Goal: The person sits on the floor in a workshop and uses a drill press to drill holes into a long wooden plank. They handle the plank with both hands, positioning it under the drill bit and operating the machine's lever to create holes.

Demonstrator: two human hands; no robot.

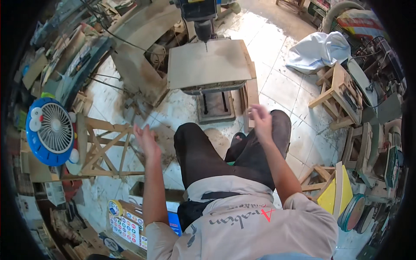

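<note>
My left hand [146,141] is held up in the air left of my knees, palm turned up, fingers apart and holding nothing. My right hand [261,120] is raised above my right knee, beside the drill press. Its fingers are loosely bent and a little blurred, with nothing visible in them. In front of me stands the drill press [203,26], its thin drill bit [206,47] pointing down over a flat light-brown board [208,65]. That board lies across the machine's table, and neither hand touches it. Below is the slotted metal base [215,108].
A blue round fan [51,131] stands by a wooden trestle [108,147] on my left. To my right are a wooden stool [338,93], a white cloth sack [318,52] and a yellow panel [336,190]. Boxes [125,223] sit behind my left elbow; cables hang at upper left.
</note>
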